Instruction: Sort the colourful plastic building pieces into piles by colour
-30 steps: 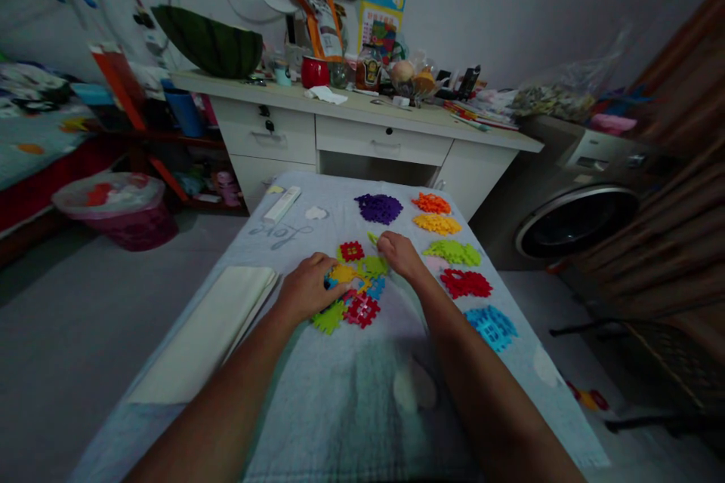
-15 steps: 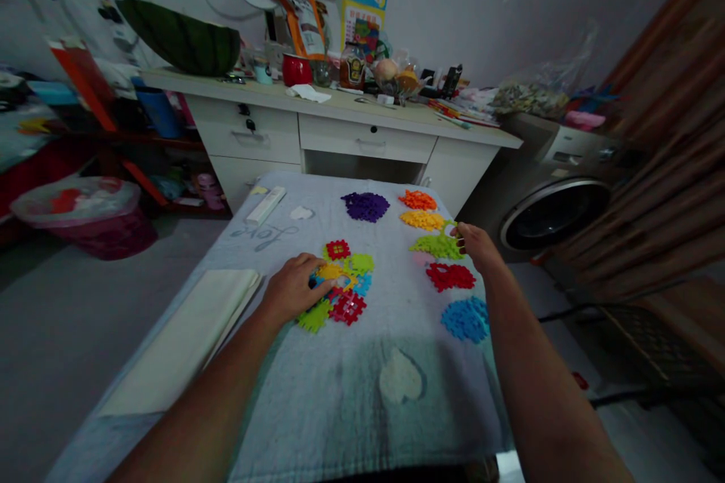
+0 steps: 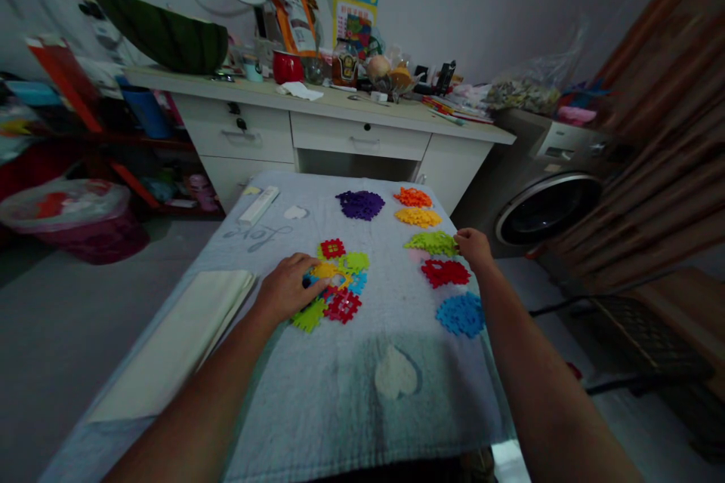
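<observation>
My left hand (image 3: 290, 285) grips the near left of a flat, flower-like assembly of interlocking plastic blocks (image 3: 343, 305), its thumb and fingers around the yellow middle. Red, lime green and blue blocks show around that yellow part; my fingers cover some of the rest. At the right edge of the table, the closed fingertips of my right hand (image 3: 473, 247) pinch at the right end of a lime green block pile (image 3: 431, 243). The pinched block hardly shows. Nearer me lie a red pile (image 3: 445, 272) and a blue pile (image 3: 461, 315).
Farther off on the cloth-covered table (image 3: 317, 400) are purple (image 3: 361, 204), orange (image 3: 413, 197) and yellow (image 3: 418, 217) piles. A folded white cloth (image 3: 170, 347) and a white stick-like box (image 3: 259, 205) lie left. A cluttered desk (image 3: 334, 107) stands behind, a washing machine (image 3: 544, 189) right.
My right hand has lowered with a lime green block to its pile, where the block was raised before. My left hand stays on the assembly. The view has shifted slightly.
</observation>
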`<action>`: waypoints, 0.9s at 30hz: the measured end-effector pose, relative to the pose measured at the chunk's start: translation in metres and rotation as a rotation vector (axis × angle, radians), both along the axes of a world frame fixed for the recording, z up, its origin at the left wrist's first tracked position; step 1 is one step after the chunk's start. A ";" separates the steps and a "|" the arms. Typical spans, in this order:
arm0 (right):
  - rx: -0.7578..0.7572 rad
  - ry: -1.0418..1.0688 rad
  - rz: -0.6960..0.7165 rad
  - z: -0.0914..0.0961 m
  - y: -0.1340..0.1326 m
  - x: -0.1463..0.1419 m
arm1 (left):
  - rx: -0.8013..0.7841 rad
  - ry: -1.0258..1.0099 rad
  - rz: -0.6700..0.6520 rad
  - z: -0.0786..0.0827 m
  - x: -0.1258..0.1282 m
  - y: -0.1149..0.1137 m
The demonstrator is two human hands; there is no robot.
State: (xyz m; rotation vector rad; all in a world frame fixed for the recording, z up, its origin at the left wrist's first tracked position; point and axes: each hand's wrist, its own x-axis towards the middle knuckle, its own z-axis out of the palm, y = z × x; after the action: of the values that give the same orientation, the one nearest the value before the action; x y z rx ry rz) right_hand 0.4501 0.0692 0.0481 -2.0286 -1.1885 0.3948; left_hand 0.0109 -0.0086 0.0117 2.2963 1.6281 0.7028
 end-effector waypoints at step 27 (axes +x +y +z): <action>0.217 -0.289 0.830 -0.037 -0.057 -0.189 | 0.010 -0.265 0.006 0.000 0.001 -0.001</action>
State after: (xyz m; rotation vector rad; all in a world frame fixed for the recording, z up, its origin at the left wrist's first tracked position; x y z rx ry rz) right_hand 0.2612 0.0118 0.0109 -1.3560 -2.1389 0.3405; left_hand 0.0121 -0.0093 0.0121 2.0989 1.5122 0.9718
